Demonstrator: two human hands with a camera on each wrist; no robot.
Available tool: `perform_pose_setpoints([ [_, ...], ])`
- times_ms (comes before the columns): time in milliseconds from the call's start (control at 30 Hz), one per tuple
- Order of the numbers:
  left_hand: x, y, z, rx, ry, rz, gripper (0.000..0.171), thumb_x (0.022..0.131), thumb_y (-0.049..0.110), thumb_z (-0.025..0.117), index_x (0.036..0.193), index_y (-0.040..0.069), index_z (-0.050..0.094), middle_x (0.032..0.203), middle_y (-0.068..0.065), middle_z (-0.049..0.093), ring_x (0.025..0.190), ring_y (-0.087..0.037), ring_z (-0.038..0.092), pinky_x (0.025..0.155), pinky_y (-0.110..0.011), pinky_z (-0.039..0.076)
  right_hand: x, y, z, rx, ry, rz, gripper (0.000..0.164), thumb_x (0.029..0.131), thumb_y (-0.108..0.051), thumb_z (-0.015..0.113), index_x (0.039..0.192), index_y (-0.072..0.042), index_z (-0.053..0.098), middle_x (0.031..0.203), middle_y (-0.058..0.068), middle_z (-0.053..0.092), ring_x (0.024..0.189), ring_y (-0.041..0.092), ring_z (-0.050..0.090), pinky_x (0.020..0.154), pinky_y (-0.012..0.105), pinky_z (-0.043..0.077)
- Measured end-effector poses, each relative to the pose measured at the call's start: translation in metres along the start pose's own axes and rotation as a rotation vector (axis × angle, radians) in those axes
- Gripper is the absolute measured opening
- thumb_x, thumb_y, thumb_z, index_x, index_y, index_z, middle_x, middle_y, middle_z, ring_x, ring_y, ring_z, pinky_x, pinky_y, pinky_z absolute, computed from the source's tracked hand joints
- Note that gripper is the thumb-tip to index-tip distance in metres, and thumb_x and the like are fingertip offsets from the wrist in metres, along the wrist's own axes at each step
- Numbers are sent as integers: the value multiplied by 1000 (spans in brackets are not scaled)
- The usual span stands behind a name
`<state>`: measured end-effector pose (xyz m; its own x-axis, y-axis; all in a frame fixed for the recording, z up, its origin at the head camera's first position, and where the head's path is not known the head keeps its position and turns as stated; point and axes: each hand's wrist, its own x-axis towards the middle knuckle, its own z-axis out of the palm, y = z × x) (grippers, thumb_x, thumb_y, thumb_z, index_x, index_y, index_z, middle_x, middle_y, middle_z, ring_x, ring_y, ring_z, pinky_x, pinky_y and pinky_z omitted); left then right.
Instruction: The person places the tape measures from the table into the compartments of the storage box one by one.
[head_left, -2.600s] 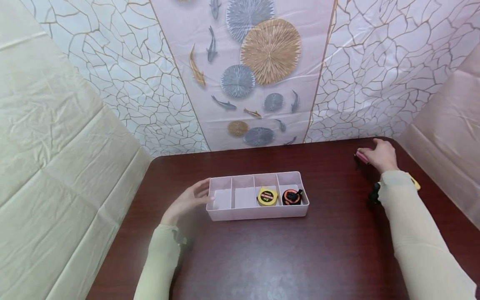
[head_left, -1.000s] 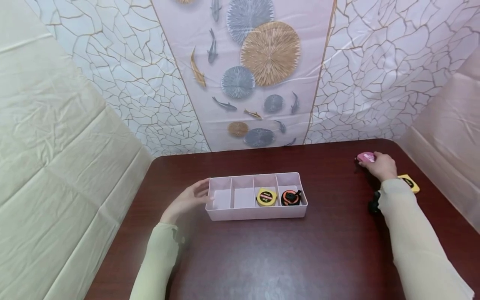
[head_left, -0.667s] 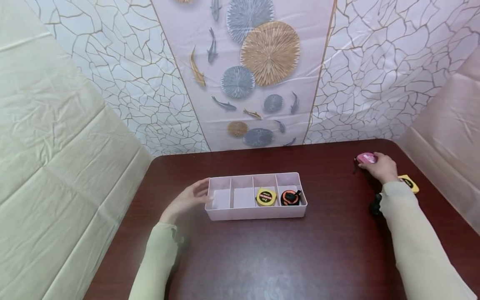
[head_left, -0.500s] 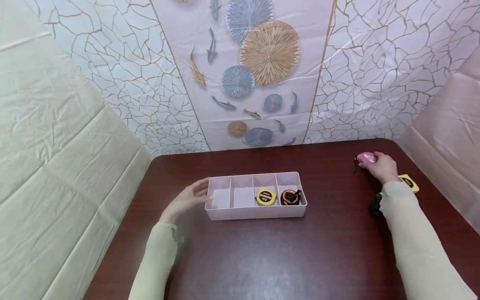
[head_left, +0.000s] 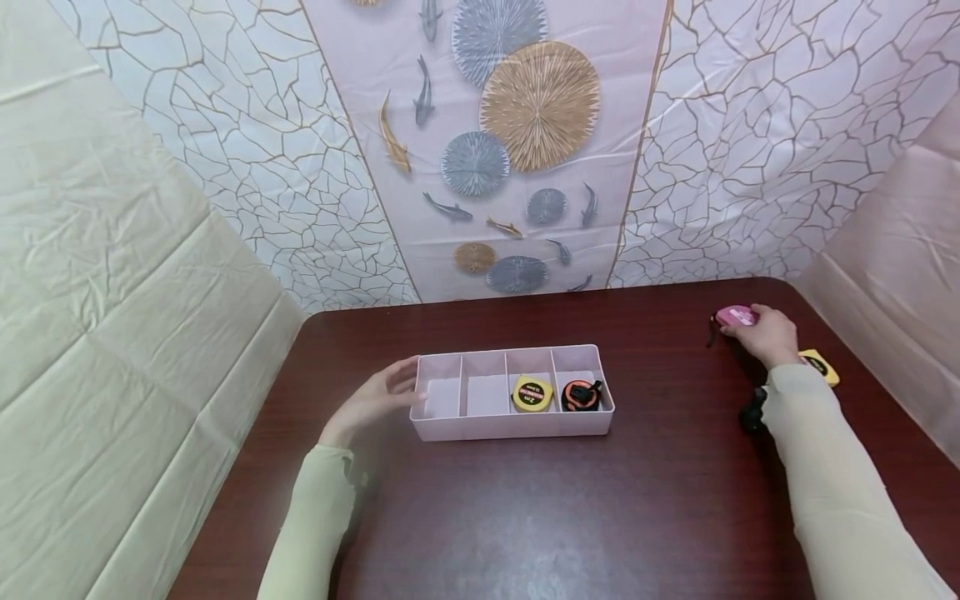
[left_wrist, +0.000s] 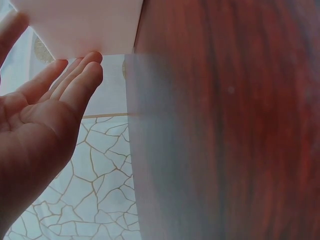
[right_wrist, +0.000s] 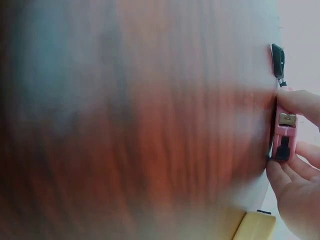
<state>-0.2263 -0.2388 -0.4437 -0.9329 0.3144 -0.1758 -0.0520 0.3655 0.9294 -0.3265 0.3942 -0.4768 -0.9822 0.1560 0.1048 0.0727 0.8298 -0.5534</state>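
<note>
At the pale pink divided box (head_left: 510, 427), my left hand (head_left: 375, 403) touches the left end, its fingers mostly straight. The left wrist view shows fingertips at one edge of the box wall (left_wrist: 92, 27) and the thumb tip at another. My right hand (head_left: 768, 335) pinches a pink tape measure (head_left: 735, 316) with a dark wrist strap, low at the table's far right. In the right wrist view, thumb and fingers hold opposite ends of the tape measure (right_wrist: 285, 131); whether it is off the table I cannot tell.
A yellow tape measure (head_left: 532, 394) lies in the box's third compartment from the left, and a black-and-orange one (head_left: 582, 395) in the rightmost. Another yellow tape measure (head_left: 819, 367) lies on the dark table (head_left: 495, 508), partly behind the right sleeve (head_left: 817, 450). Fabric walls surround the table.
Since the earliest frame, the pink tape measure has turned from edge-on to showing its labelled face, and my right hand has shifted slightly toward me. The left hand barely moves.
</note>
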Motion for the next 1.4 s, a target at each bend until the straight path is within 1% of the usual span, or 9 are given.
perform_pose_setpoints([
  [133,-6,12,1,10,-13,-9,83,77,31,76,145,14,31,146,-6,35,129,-19,39,102,-39,34,0,1,-2,6,9,-1,77,87,-34,61,133,19,28,124,44,36,110,55,35,95,60,27],
  [233,-7,15,2,18,-16,-7,83,78,30,76,145,13,31,146,-6,35,129,-19,39,102,-39,34,1,1,-5,8,22,0,77,87,-35,61,133,19,29,123,44,36,109,55,35,95,60,27],
  [500,-7,15,1,27,-26,-1,84,78,31,76,145,11,29,147,-9,33,129,-20,39,102,-40,35,6,-3,-18,9,72,-21,76,86,-33,62,132,19,32,122,43,39,108,55,37,94,58,28],
  [667,-8,16,2,25,-32,8,84,78,30,75,145,10,29,146,-10,33,129,-21,39,101,-39,35,10,-3,-31,5,87,-8,77,87,-35,61,134,17,30,122,44,38,107,57,36,93,60,27],
  [767,-8,16,2,20,-24,5,84,78,30,76,145,11,30,146,-9,34,129,-21,38,102,-40,34,12,-6,-40,-7,101,-20,73,87,-34,60,132,17,34,120,43,41,104,57,38,90,60,29],
  [833,-5,11,2,19,-9,10,83,77,30,76,145,13,32,145,-7,35,128,-21,39,102,-41,34,12,-8,-46,-6,106,-30,70,87,-34,60,130,16,36,117,42,43,102,55,39,89,60,31],
  [1033,7,-16,1,30,33,39,69,80,23,74,141,23,39,140,2,43,125,-16,44,99,-41,38,13,-14,-63,15,128,-61,66,88,-32,61,128,14,39,114,40,44,99,51,41,86,59,32],
  [1200,5,-18,2,25,41,27,68,80,21,74,140,25,40,138,6,44,123,-14,45,98,-40,40,18,-25,-82,10,153,-83,65,87,-33,60,128,14,41,114,40,45,99,51,43,85,59,33],
  [1400,6,-16,3,24,58,29,68,81,21,74,139,26,40,138,6,44,123,-14,45,98,-40,39,25,-45,-108,4,186,-108,70,88,-33,60,133,14,36,119,40,44,105,51,42,91,59,31],
])
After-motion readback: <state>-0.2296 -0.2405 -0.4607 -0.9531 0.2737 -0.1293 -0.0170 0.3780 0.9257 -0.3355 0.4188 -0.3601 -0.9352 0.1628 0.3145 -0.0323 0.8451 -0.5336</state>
